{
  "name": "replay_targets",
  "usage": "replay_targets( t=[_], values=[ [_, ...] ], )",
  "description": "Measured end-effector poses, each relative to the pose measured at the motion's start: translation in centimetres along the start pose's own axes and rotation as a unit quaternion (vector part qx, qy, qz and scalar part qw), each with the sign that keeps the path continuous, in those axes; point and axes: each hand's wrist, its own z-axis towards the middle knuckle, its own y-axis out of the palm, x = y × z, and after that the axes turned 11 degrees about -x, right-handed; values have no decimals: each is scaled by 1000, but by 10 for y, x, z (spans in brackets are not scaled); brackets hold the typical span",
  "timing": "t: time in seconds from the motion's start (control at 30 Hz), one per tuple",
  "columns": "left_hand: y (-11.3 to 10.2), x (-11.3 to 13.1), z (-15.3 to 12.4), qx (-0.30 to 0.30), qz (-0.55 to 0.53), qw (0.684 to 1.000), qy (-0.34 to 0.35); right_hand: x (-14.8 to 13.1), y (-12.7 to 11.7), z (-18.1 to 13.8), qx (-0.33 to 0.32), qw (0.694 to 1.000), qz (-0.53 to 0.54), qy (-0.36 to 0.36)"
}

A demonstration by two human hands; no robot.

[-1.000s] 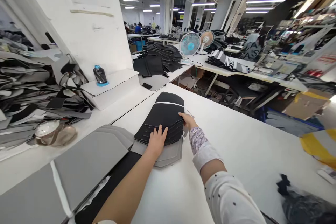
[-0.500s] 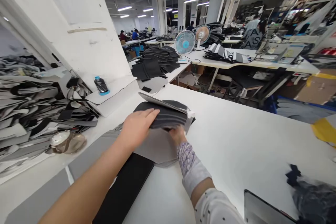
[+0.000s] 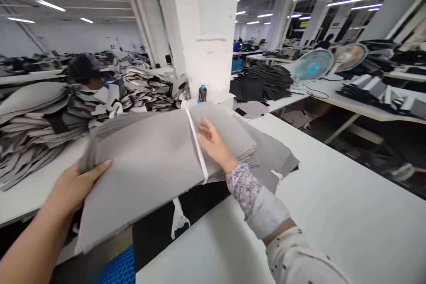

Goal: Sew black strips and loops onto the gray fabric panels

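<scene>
A large stack of grey fabric panels, bound around by a white strip, spans the middle of the view. Its left end is in my left hand, with the thumb on top and the fingers hidden underneath. My right hand is over the stack just right of the strip, fingers apart and slightly bent. Whether it touches the top panel I cannot tell. Beyond it on the table lie more grey pieces. A black sheet with a loose white strip is partly under the stack.
Heaps of grey and black cut pieces lie at the back left, where a person's dark-haired head shows. A bottle stands by the white pillar. Fans are at the right. Blue mesh shows below the table edge.
The view has swung left. My hands have left the smaller dark and grey pieces. The left now grips the bound grey stack, whose left end is raised, and the right is over it.
</scene>
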Motion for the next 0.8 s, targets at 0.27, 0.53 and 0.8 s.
replay_targets(
  t=[0.27,0.53,0.8],
  values=[
    [152,-43,4,-114,144,973,141,118,74,-108,-234,878,-366,201],
    [205,22,5,-60,185,951,241,148,26,-82,-135,835,-474,245],
    [217,26,29,-67,129,926,347,166,-132,-139,63,755,-473,450]
  ],
)
